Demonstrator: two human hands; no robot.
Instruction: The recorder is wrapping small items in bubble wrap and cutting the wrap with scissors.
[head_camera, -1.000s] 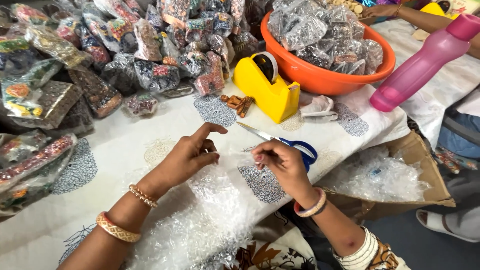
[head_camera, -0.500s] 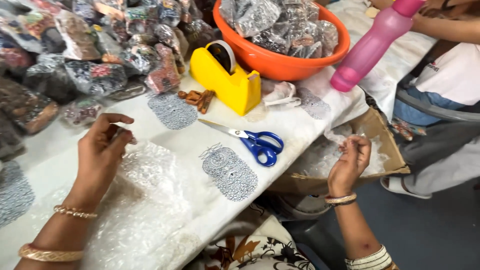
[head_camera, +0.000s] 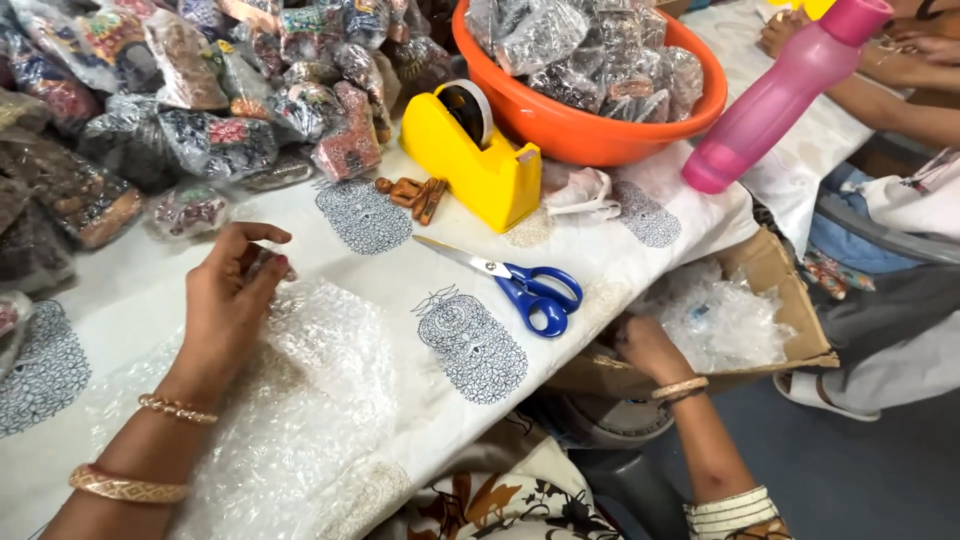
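My left hand (head_camera: 225, 305) rests on a sheet of bubble wrap (head_camera: 310, 400) lying on the white printed tablecloth (head_camera: 400, 260). Its fingertips are pinched on a small dark item (head_camera: 272, 266) at the sheet's top edge. My right hand (head_camera: 648, 345) is down past the table's edge, at the near rim of a cardboard box (head_camera: 770, 265) that holds clear plastic bags (head_camera: 730, 320). Its fingers are turned away and partly hidden. Blue-handled scissors (head_camera: 530, 290) lie between my two hands.
A yellow tape dispenser (head_camera: 480, 165) stands by an orange bowl (head_camera: 600, 150) full of wrapped packets. Many more packets (head_camera: 150, 110) are piled at the back left. A pink bottle (head_camera: 770, 100) leans at the right, near another person's arm (head_camera: 880, 100).
My right hand left the table and went down to the cardboard box on the right. My left hand stayed on the bubble wrap with the small item. The view swung right.
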